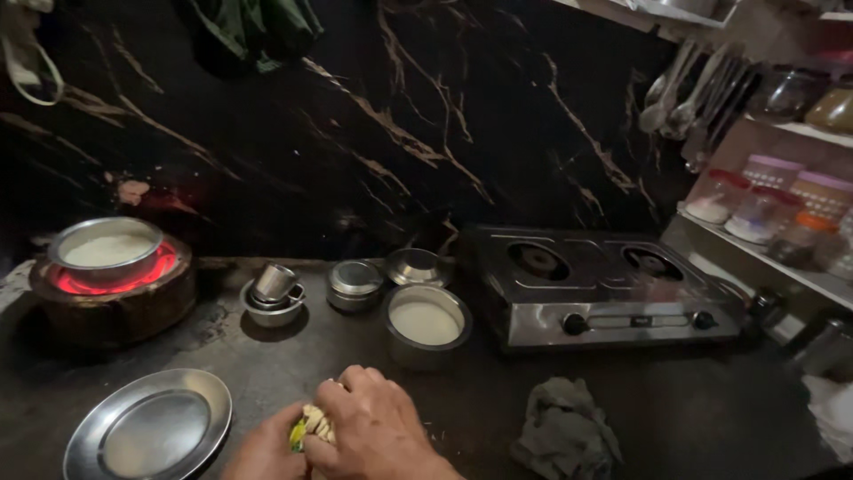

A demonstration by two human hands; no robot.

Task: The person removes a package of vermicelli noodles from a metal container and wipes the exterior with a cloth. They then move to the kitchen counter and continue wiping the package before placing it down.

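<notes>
Hands together (knuckles up); both grips closed round yellow packet.

Dim kitchen. Black marble wall with tan veins behind a dark counter; shelves at right edge; red heater glow at left.

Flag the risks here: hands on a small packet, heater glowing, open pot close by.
1. Both hands, left hand and right hand, pinch a small yellow packet; a sudden tear could scatter contents over the dark counter.
2. The open steel pot of white liquid stands just beyond the knuckles; a jerk could knock it.
3. The pot sits on a red-glowing coil heater; unattended, it might boil over.
</notes>
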